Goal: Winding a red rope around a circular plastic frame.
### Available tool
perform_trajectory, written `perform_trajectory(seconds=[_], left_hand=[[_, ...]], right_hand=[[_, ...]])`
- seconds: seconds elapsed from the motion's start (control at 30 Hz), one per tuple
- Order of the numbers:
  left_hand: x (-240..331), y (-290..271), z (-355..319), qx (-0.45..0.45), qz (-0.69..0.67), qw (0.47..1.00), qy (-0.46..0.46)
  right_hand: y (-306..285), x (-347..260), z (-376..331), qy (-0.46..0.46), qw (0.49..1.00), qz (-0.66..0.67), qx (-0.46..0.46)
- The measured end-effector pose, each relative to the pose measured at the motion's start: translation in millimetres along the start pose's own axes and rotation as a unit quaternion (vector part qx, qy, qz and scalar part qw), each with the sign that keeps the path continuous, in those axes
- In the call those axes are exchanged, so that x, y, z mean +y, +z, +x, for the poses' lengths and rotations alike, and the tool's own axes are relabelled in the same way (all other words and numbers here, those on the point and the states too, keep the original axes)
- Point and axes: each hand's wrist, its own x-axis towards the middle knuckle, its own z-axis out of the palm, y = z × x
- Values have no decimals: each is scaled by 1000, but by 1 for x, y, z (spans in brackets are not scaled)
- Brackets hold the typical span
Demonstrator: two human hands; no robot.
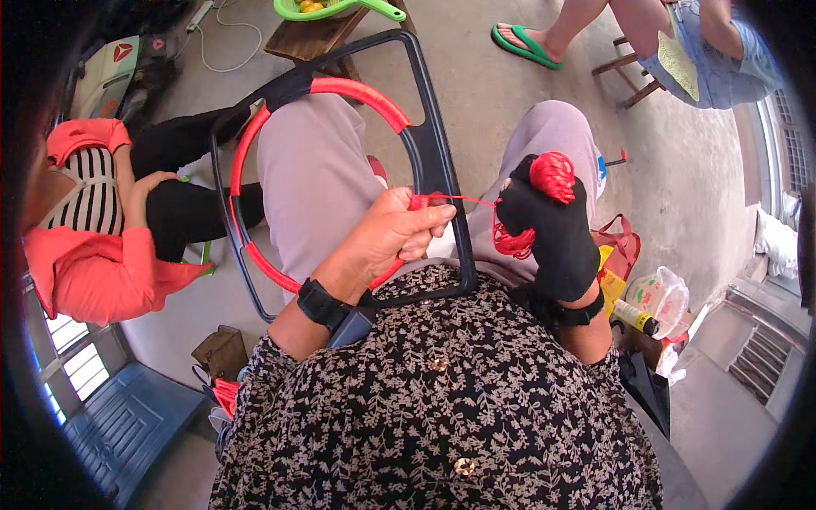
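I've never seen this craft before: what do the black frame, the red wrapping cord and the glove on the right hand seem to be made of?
Black frame: probably rigid plastic, given its smooth, slightly glossy moulded bars. Red cord: looks like shiny synthetic string, wound tightly. Black glove on the right hand: matte knitted fabric, it seems. The left hand is bare.

Bare floor lies open ahead between the knees and past the black frame, while a seated person in pink crowds the left, a low wooden stool stands ahead, and bags and bottles clutter the right.
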Motion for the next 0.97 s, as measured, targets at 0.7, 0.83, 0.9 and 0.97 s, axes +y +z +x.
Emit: perform_trajectory(seconds=[0.7,0.83,0.9,0.97], left_hand=[[11,4,16,12,36,998,48],[7,5,15,-1,38,998,48],[6,5,16,26,42,998,41],[7,7,18,57,58,996,40]], right_hand=[[-22,31,13,-6,989,138,-53],[-27,41,16,-54,992,102,-44],[-26,41,18,-32,988,143,-39],[-29,41,18,-32,991,121,-51]])
